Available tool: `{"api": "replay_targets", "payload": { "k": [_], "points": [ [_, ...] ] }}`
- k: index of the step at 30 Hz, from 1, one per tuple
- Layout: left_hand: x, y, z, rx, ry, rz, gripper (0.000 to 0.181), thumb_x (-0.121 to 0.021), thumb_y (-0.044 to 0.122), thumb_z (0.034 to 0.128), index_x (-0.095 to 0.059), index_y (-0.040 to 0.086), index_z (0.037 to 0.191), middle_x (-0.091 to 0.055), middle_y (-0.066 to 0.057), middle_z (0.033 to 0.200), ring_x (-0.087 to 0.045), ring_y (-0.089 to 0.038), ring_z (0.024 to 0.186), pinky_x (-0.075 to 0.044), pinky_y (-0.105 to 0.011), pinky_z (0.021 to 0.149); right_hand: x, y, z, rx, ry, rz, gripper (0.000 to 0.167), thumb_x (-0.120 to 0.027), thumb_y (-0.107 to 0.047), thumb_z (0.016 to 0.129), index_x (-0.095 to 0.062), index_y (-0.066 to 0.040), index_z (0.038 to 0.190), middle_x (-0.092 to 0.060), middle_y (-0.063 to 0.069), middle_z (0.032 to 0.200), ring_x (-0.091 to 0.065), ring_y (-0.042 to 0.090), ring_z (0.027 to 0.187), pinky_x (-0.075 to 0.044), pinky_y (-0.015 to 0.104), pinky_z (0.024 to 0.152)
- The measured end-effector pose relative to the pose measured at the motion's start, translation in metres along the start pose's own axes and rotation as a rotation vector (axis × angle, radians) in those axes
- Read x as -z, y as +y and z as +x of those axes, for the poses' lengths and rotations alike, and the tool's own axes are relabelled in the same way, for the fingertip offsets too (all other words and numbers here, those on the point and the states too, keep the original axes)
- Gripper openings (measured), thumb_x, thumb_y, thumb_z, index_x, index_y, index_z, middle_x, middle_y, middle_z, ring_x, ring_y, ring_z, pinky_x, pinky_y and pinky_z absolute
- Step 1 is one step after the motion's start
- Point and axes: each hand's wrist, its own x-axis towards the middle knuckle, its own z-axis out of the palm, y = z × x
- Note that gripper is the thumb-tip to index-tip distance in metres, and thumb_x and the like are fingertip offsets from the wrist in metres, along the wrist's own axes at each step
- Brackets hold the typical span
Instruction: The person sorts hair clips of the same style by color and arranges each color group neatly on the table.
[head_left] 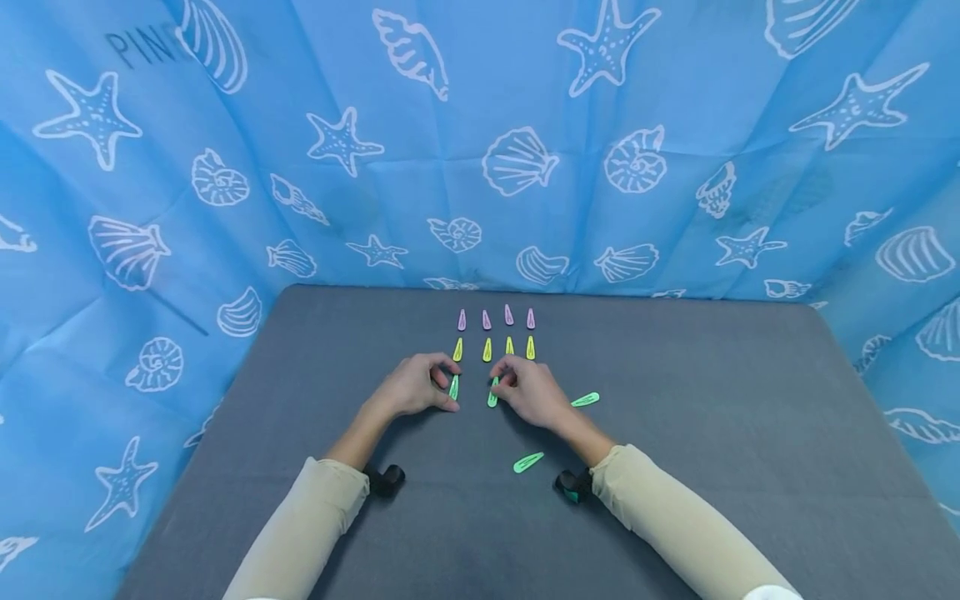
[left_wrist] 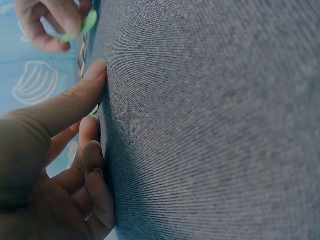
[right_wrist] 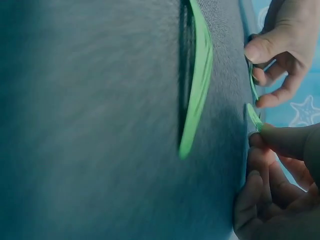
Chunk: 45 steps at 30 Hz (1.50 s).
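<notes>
My left hand [head_left: 420, 385] holds a green snap hair clip [head_left: 454, 387] by its two ends, finger at the far tip and thumb at the near one, against the table. To its right, my right hand [head_left: 531, 392] pinches another green hair clip [head_left: 492, 393] between thumb and finger; that clip looks slightly tilted up in the right wrist view. Just beyond the hands runs a row of several yellow hair clips [head_left: 487, 350], one partly hidden behind my right hand. Farther back lies a row of several pink hair clips [head_left: 486, 320].
Two loose green hair clips lie on the grey table [head_left: 675, 400]: one clip [head_left: 585, 400] right of my right hand, another clip [head_left: 528, 462] nearer me, between the forearms. A blue curtain [head_left: 465, 150] with shells and starfish hangs behind the table's far edge.
</notes>
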Motion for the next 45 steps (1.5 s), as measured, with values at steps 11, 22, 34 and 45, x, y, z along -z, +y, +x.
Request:
{"api": "replay_targets", "payload": {
  "k": [11,22,34,45],
  "points": [
    [0.004,0.001,0.0,0.015,0.0,0.004,0.051,-0.096,0.028,0.0692,-0.07,0.027,0.113,-0.068,0.004,0.089,-0.06,-0.016,0.079,-0.046,-0.036,0.076,-0.015,-0.018,0.014,-0.017,0.048,-0.258,0.019,-0.078,-0.014,0.09,-0.075,-0.01,0.109,-0.067,0.005,0.096,-0.061,0.02,0.088,-0.052,0.039,0.075],
    [0.0,0.0,0.0,0.034,0.0,0.005,0.051,-0.096,0.027,0.0695,-0.069,0.028,0.114,-0.067,0.004,0.091,-0.059,-0.017,0.08,-0.044,-0.036,0.076,0.004,-0.02,-0.007,0.03,0.046,-0.427,0.059,-0.066,-0.041,0.099,-0.051,-0.01,0.146,-0.053,0.022,0.137,-0.053,0.041,0.122,-0.048,0.057,0.098],
    [0.001,0.0,0.001,0.04,-0.011,-0.003,0.051,-0.095,0.027,0.0701,-0.069,0.027,0.114,-0.067,0.003,0.093,-0.059,-0.018,0.081,-0.045,-0.037,0.078,0.036,0.019,-0.051,0.089,0.01,-0.564,0.085,-0.057,-0.062,0.097,-0.026,-0.018,0.162,-0.018,0.02,0.17,-0.018,0.049,0.155,-0.014,0.076,0.116],
    [0.003,0.001,-0.001,0.043,-0.018,-0.017,0.052,-0.095,0.027,0.0706,-0.069,0.027,0.115,-0.067,0.003,0.092,-0.059,-0.018,0.081,-0.044,-0.038,0.078,0.066,0.045,-0.086,0.057,-0.023,-0.574,0.08,-0.065,-0.049,0.097,-0.032,-0.012,0.16,-0.025,0.022,0.167,-0.026,0.048,0.152,-0.022,0.074,0.115]
  ]
}}
